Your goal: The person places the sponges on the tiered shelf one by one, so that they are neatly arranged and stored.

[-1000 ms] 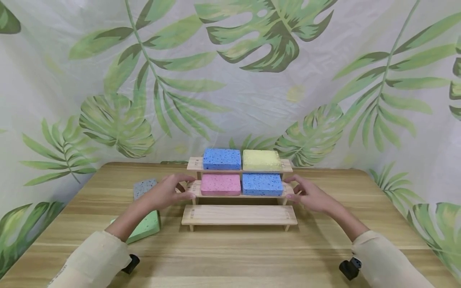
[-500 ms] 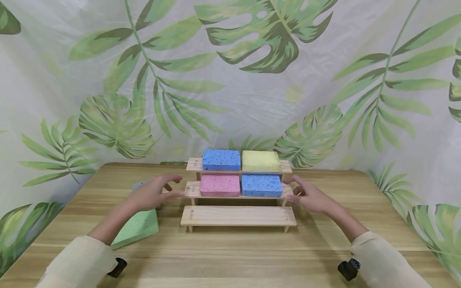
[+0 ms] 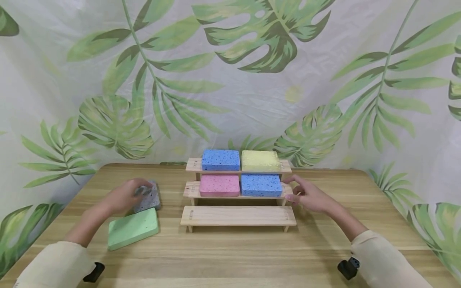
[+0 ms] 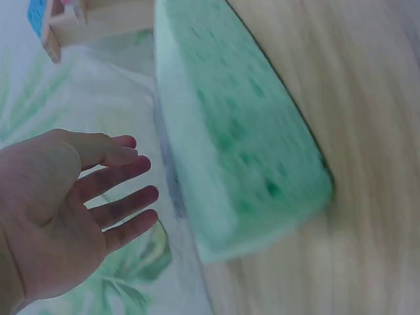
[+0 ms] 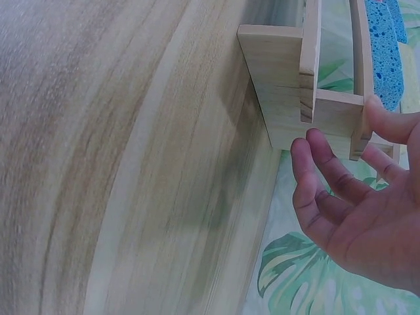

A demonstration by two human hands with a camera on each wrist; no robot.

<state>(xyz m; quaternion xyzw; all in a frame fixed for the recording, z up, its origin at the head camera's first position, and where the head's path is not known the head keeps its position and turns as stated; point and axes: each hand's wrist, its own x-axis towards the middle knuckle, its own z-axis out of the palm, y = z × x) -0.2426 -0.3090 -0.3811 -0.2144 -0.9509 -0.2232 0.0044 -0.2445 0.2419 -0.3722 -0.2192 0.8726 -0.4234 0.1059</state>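
My left hand [image 3: 124,196] reaches to the grey sponge [image 3: 150,199] on the table, fingertips overlapping its upper left part. In the left wrist view the fingers [image 4: 131,197] are spread and hold nothing. Just in front lies a light green sponge [image 3: 133,229]. My right hand [image 3: 311,195] grips the right end of the middle step of a wooden tiered stand [image 3: 237,216], thumb at its front edge and index finger at the back. That step bears a pink sponge [image 3: 219,185] and a blue sponge [image 3: 261,185].
Another blue sponge [image 3: 220,160] and a yellow sponge [image 3: 261,161] sit side by side on the top step. A leaf-print cloth [image 3: 252,100] hangs behind the wood-grain table [image 3: 230,264].
My left hand has left the stand's left end and moved left over to the grey sponge, uncovering the green one. The right hand stays at the stand's right end.
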